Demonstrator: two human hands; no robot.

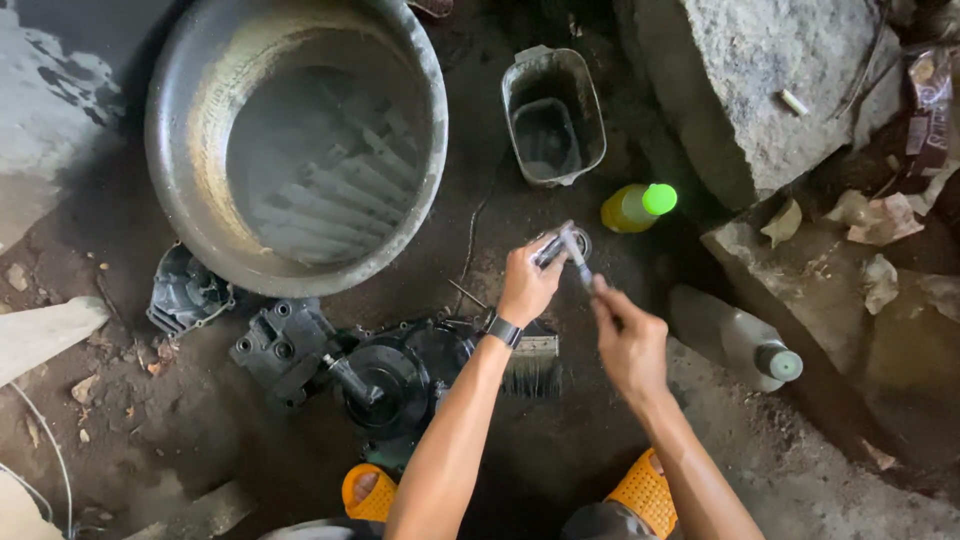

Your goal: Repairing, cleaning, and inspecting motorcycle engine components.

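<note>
The person crouches over a dirt floor, both arms reaching forward. The left hand has its fingers closed around a small round metal part, held just below the rectangular plastic tub. The right hand pinches a thin brush between its fingers, the tip touching the metal part (the bristles themselves are too blurred to make out). A dark watch sits on the left wrist.

Taking the large metal basin as the landmark: it holds murky liquid with long pale pieces lying submerged. The tub stands just to its right. Below the basin's lower rim lie dark engine castings, a finned one at its lower left, a block-shaped one beneath it, and a round black cover further right. A flat paintbrush lies right of that cover, under the left forearm. Well right of the basin, a yellow bottle with a green cap lies on its side, and a clear plastic bottle lies lower still. Orange sandals show at the bottom edge.
</note>
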